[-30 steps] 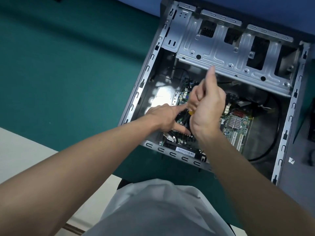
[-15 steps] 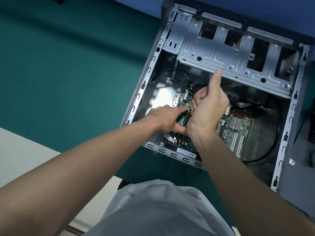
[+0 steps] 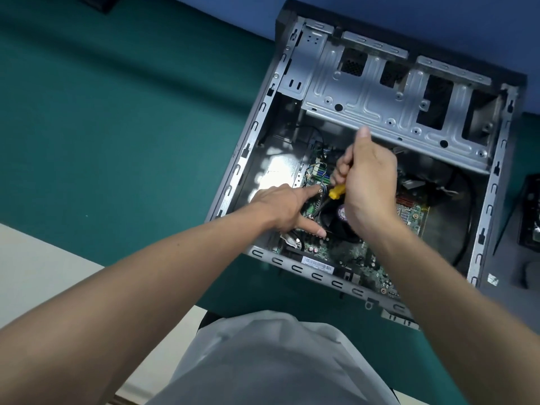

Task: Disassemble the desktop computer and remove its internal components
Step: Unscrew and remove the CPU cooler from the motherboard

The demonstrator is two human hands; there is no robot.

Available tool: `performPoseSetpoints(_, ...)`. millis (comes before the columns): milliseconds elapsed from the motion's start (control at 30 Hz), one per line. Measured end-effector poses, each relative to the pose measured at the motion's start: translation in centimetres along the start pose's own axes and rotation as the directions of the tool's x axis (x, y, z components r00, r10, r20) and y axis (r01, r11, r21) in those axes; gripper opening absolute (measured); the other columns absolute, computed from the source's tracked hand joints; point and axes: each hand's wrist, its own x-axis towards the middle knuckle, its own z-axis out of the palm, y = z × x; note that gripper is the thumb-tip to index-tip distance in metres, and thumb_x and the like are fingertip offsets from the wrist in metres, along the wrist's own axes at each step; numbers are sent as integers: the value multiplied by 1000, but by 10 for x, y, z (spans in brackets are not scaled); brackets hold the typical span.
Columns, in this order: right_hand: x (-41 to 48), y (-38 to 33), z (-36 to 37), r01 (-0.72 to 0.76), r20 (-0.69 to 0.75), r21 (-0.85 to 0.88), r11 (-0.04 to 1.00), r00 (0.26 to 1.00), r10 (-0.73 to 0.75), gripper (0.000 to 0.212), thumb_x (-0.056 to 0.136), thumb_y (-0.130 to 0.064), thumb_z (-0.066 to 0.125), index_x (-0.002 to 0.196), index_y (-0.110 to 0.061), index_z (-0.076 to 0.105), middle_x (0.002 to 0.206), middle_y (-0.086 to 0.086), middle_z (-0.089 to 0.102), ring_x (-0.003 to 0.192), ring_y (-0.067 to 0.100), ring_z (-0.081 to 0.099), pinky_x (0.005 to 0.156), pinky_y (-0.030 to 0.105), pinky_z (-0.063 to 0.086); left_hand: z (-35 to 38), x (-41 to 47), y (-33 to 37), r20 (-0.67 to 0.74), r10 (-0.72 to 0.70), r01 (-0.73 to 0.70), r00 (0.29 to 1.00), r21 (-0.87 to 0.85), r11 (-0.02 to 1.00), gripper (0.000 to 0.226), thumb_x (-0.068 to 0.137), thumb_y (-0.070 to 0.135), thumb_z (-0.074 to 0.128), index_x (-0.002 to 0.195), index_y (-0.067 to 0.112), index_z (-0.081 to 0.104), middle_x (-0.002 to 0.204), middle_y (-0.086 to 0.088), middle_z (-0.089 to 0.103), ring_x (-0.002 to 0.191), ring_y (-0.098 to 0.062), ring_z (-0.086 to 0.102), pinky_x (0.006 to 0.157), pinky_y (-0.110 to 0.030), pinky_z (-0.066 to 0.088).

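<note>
An open desktop computer case (image 3: 257, 133) lies on its side on a green table. Inside it sits a green motherboard (image 3: 362, 252) with a round black cooler fan (image 3: 336, 223). My right hand (image 3: 368, 182) grips a yellow-handled screwdriver (image 3: 336, 191), thumb raised, with the shaft angled down-left toward the board beside the fan. My left hand (image 3: 286, 209) rests inside the case next to the fan, index finger and thumb stretched out on either side of the screwdriver's tip. The tip itself is partly hidden.
A bare metal drive cage (image 3: 380, 103) spans the far part of the case. A black cable (image 3: 467, 229) loops along the case floor at the right. A dark device (image 3: 530, 214) sits at the right edge. The green table (image 3: 117, 112) spreads to the left.
My right hand has lifted and turned a little, so the yellow handle now shows below its fingers. The left hand has stayed beside the fan.
</note>
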Motion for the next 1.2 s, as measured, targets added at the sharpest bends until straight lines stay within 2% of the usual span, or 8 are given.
performPoseSetpoints(167, -24, 5, 18, 45, 68, 403, 914, 995, -79, 54, 94, -45, 45, 44, -25, 40, 43, -7, 30, 43, 15, 26, 48, 23, 28, 1, 0, 0, -40, 13, -12, 999, 14, 1000, 83, 75, 65, 63, 146, 40, 27, 92, 4, 60, 59, -10, 48, 49, -22, 37)
performPoseSetpoints(333, 0, -8, 6, -150, 615, 138, 979, 788, 34, 60, 95, -41, 42, 40, -17, 34, 38, -1, 21, 38, 16, 19, 46, 26, 20, 3, 3, -1, -46, -72, 76, 996, 79, 994, 74, 61, 79, 62, 102, 18, 53, 74, 1, 57, 67, -14, 56, 55, -27, 43)
performPoseSetpoints(433, 10, -22, 2, 17, 571, -209, 978, 814, 108, 57, 99, -41, 40, 50, -13, 39, 43, 4, 34, 42, 20, 31, 49, 30, 26, 2, 2, 1, -56, -56, 62, 997, 110, 992, 85, 59, 82, 57, 112, 15, 51, 71, 0, 54, 67, -14, 54, 52, -29, 36)
performPoseSetpoints(567, 4, -39, -3, 430, 476, -856, 286, 872, 115, 53, 94, -62, 30, 66, -20, 49, 58, -3, 54, 57, 18, 54, 61, 33, 41, -1, -2, 0, -64, 10, -6, 998, 65, 998, 92, 66, 78, 61, 139, 28, 37, 74, 3, 53, 75, -19, 57, 53, -29, 38)
performPoseSetpoints(700, 9, -55, -8, 361, 419, -906, 222, 683, 598, 47, 96, -32, 46, 58, -7, 60, 45, 1, 58, 36, 14, 48, 42, 18, 38, 0, -4, 0, -69, 28, -27, 997, 18, 999, 93, 65, 75, 65, 144, 39, 31, 78, 6, 48, 79, -19, 52, 57, -29, 38)
performPoseSetpoints(1000, -6, -69, 3, 802, 703, -568, -187, 591, 396, 29, 92, -13, 49, 63, -14, 44, 59, 0, 45, 49, 13, 43, 43, 25, 32, 6, 3, -4, -76, 23, -22, 997, 17, 1000, 83, 61, 79, 62, 125, 29, 45, 78, 0, 60, 69, -16, 57, 55, -27, 45)
performPoseSetpoints(1133, -16, -68, 9, 860, 820, -503, -86, 506, 267, 23, 82, -10, 58, 60, -12, 55, 52, 1, 40, 44, 14, 43, 40, 24, 39, 11, 8, -5, -141, -3, -5, 990, -59, 998, 73, 55, 83, 65, 112, 37, 60, 94, 10, 66, 85, -14, 61, 61, -28, 45)
performPoseSetpoints(1200, -16, -65, 9, 786, 771, -617, 48, 590, 240, 27, 77, -12, 64, 53, -11, 51, 48, 2, 41, 42, 18, 46, 33, 20, 33, 11, 10, -6, -134, 9, -19, 991, -70, 997, 70, 51, 86, 62, 105, 42, 61, 91, 12, 65, 81, -12, 59, 60, -27, 42)
